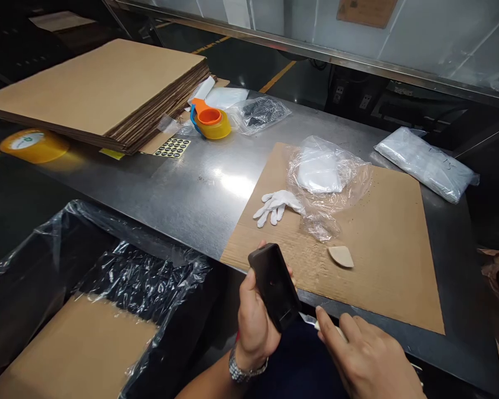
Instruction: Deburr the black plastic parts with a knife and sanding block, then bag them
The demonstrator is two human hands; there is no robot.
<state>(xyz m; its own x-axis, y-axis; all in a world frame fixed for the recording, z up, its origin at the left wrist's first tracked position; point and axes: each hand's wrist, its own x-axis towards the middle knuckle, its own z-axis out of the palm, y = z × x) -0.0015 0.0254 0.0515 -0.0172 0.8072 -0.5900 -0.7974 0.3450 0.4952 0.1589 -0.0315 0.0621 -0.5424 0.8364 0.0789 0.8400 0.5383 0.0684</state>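
My left hand (255,318) is closed around a black rectangular case (275,285), tilted, its hollow side toward me. In my right hand (363,354) is a small knife (310,320) with a pale handle; its blade meets or nearly meets the lower right edge of the case. Most of the handle is hidden by my fingers. Just beyond, a cardboard sheet (382,260) carries a wedge-shaped beige pad (341,256), a white glove (278,206) and a clear plastic bag (328,172) with white material inside.
A stack of cardboard sheets (103,88) stands at the back left of the metal table (158,194). Near it are a tape dispenser (210,119), a roll of yellow tape (35,145) and a sticker sheet (172,148). A plastic-lined bin (95,233) sits lower left; a wrapped packet (426,160) lies right.
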